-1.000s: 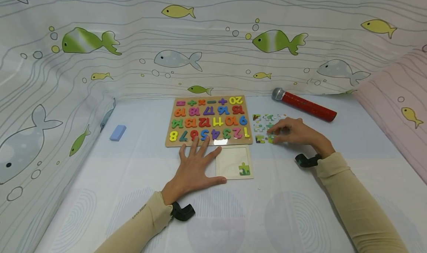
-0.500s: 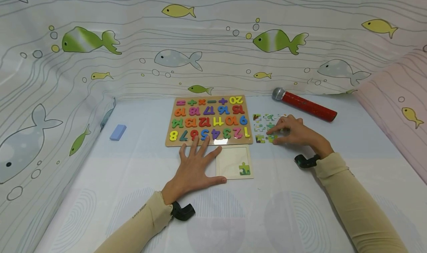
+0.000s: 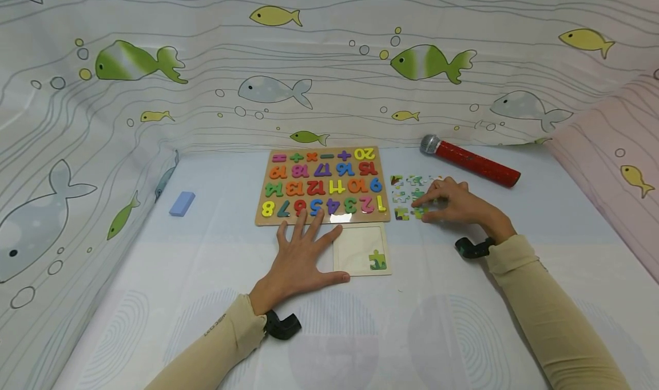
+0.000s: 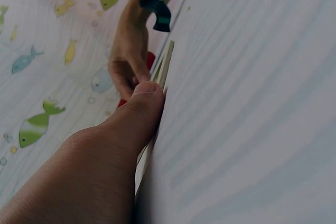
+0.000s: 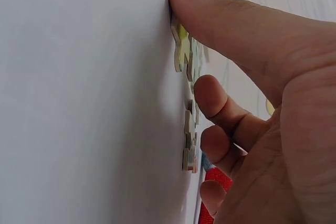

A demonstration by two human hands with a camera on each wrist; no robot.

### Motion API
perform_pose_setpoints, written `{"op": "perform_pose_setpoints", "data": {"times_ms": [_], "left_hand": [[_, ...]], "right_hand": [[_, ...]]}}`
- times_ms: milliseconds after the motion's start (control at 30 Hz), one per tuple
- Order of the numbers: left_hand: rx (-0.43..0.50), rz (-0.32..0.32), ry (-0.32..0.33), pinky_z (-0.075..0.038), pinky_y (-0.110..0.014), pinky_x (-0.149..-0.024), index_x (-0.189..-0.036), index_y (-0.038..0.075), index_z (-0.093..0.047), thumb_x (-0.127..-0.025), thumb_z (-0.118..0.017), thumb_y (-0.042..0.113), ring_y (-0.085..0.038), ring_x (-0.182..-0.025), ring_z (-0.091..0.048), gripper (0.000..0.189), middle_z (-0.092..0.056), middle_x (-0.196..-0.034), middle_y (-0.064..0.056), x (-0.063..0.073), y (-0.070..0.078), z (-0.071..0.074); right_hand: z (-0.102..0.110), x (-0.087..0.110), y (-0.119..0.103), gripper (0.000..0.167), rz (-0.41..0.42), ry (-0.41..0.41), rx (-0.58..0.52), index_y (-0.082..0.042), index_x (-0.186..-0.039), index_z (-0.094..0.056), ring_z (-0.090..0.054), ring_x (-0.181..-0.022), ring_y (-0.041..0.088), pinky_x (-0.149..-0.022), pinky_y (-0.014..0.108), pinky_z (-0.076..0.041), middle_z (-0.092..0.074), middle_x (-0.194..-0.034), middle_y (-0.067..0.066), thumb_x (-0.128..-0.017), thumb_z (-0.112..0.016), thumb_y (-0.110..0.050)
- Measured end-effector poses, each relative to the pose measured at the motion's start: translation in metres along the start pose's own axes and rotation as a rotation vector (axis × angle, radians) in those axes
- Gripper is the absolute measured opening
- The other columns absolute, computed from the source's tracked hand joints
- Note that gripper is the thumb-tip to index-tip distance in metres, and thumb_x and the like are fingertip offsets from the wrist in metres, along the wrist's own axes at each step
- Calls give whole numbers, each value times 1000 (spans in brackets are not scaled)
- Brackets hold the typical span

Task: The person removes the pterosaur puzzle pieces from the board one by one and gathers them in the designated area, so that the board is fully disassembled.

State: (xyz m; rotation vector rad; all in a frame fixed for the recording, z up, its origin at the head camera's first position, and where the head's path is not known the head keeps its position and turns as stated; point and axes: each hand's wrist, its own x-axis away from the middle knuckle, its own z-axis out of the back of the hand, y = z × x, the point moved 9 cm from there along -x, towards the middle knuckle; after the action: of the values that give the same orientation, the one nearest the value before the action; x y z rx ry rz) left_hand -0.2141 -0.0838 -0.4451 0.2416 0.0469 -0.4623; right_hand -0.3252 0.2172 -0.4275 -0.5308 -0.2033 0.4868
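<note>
My left hand (image 3: 298, 261) lies with fingers spread, its fingertips over the lower edge of the wooden number board (image 3: 262, 198). Its thumb and index finger reach the left side of a small square puzzle tray (image 3: 388, 247), the thumb pressing its edge in the left wrist view. One green jigsaw piece (image 3: 377, 261) lies in the tray's lower right corner. My right hand (image 3: 455, 204) bends over several loose jigsaw pieces (image 3: 399, 197) and pinches a green puzzle piece (image 3: 418, 213) between thumb and index finger. In the right wrist view the thumb (image 5: 210, 11) touches a piece's edge; the index finger is hidden.
A red toy microphone (image 3: 473, 162) lies behind the right hand. At the left of the table rests a blue block (image 3: 182, 205). A fish-printed curtain (image 3: 329, 64) rises along the back and sides. Colourful numbers fill the board upside down.
The right hand shifts its fingers very slightly over the loose pieces. The left hand stays in place.
</note>
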Motion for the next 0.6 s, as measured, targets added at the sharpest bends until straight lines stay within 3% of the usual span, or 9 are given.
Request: {"op": "perform_pose_setpoints", "data": {"times_ms": [367, 600], "left_hand": [[7, -4, 0, -1, -78, -112, -160, 38, -31, -73, -59, 87, -44, -159, 2, 103, -10, -173, -8, 0, 1, 0], [16, -3, -1, 0, -79, -112, -160, 38, -31, -73, -60, 86, -44, -159, 2, 103, -10, -173, -8, 0, 1, 0]], "right_hand": [[2, 0, 0, 32, -19, -4, -22, -24, -112, -81, -43, -102, 23, -84, 45, -20, -64, -101, 3, -81, -87, -27], [4, 2, -4, 35, 16, -1, -81, -24, -115, -80, -43, -104, 22, -90, 49, -24, -65, -105, 4, -81, -87, -27]]}}
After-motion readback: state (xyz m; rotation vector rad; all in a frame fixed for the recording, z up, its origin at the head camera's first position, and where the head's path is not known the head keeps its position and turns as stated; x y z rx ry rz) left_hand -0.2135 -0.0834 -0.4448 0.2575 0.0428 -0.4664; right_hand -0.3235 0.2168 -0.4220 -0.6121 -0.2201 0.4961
